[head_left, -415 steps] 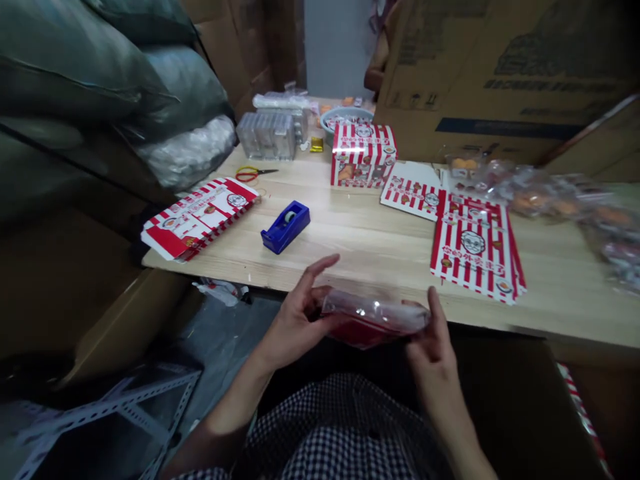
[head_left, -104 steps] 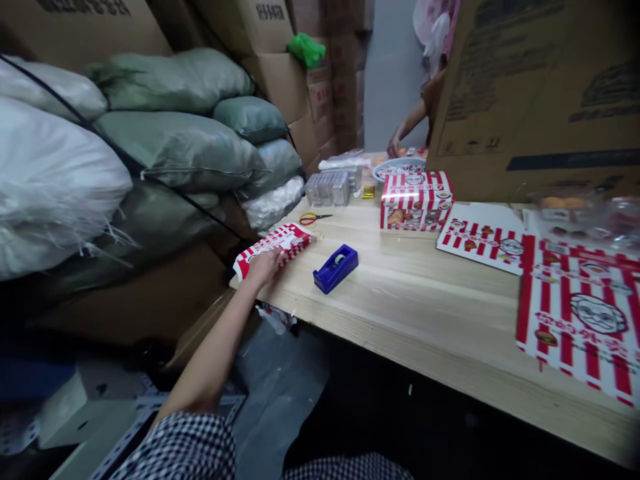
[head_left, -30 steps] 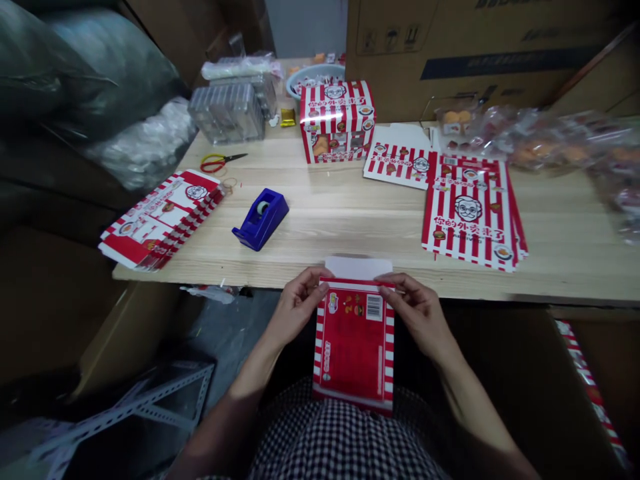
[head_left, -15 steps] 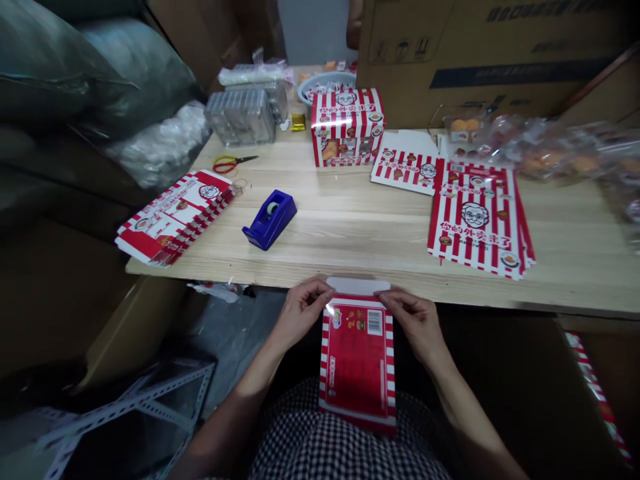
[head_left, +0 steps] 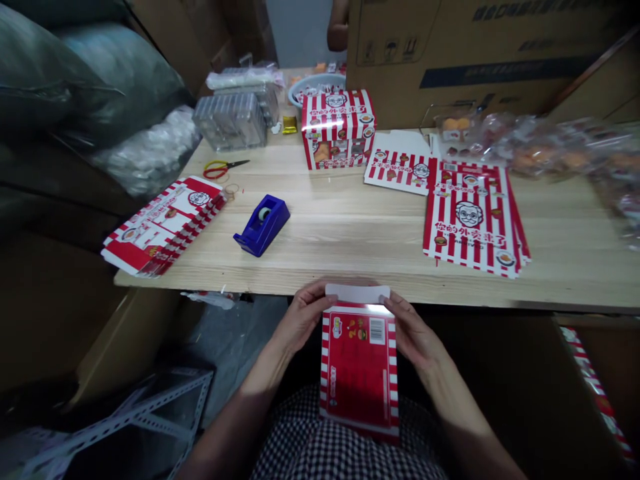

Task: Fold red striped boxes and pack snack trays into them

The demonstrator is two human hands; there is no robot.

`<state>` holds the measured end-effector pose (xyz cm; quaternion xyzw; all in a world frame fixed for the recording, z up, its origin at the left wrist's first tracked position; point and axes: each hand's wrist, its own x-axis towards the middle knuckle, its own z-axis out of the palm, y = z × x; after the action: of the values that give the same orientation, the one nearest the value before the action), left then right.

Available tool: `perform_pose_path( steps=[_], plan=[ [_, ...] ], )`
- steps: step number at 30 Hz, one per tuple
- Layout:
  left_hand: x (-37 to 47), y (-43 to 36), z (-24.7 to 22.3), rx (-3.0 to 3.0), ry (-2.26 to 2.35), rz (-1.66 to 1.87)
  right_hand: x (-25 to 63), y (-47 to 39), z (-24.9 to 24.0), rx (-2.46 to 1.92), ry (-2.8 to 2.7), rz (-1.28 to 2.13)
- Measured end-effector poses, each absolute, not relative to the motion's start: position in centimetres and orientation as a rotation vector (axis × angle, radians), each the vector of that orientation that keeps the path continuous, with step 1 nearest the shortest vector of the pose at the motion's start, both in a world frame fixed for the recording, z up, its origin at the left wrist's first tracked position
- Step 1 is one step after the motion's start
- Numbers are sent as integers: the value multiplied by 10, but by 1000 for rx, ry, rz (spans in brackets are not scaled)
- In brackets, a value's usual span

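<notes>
Left hand (head_left: 307,313) and right hand (head_left: 413,333), which I watch from far away, are both closed upon one red carton (head_left: 359,373) with striped sides. I see the left thumb pressed at its upper left corner and the right thumb at its upper right corner, while the other fingers of each hand go mostly behind it. Between the two thumbs, the white flap (head_left: 357,293) stands out at the upper end, so my grip is placed just along the line where this flap begins. From there the carton reaches downward between the forearms, its printed face turned to me, and its lower end comes to the checked garment (head_left: 345,457); whether they touch, I cannot tell. I find the carton before the front edge of the tabletop (head_left: 350,227), and in my view only the flap overlaps this edge. Near the same edge, to the left of my hands, is the blue tape dispenser (head_left: 262,225). At the front left corner lies the carton stack (head_left: 165,223); further right lie the flat striped cartons (head_left: 473,220). Nearer to the back edge I see one upright striped box (head_left: 339,130).
</notes>
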<state>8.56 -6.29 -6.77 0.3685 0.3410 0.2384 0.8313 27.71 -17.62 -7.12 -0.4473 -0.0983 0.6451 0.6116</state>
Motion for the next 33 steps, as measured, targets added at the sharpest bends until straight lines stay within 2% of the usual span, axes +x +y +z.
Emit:
perform_pose_path(
  steps=[7,14,20,29,33],
  plan=[
    [101,-77,-72,721,834,659,271,-176,-71,-1148,-251,1364],
    [94,-78,-75,868,759,720,271,-184,-75,-1153,-496,1175],
    [81,-72,-68,1015,613,541,287,-192,-65,-1138,-582,1381],
    [88,-25,-41,1305,508,161,300,-175,-47,-1230,-645,1521],
    [92,-19,-40,1349,520,136,302,-173,-51,-1313,-639,1508]
  ],
)
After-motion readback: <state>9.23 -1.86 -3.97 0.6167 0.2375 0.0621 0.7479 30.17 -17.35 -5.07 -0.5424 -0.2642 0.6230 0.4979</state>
